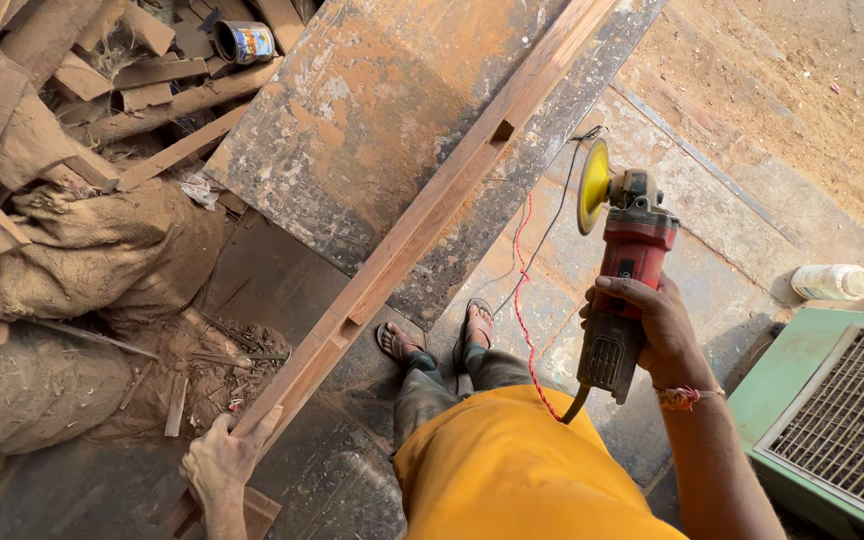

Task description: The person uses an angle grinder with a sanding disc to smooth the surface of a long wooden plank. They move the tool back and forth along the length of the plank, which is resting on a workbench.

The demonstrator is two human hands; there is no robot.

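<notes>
Wooden beam (422, 215), long and notched, runs up from my left hand (220, 458) gripping its end; my right hand (657, 325) clasps a red angle grinder (624, 270).

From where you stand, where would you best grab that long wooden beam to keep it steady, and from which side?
Probably the near lower end of the wooden beam, where the left hand already grips it. Come from the left side, fingers wrapping over the top edge. The beam slopes up and away across the metal sheet, so its near end is the closest part, and the right hand is occupied with the red angle grinder.
</notes>
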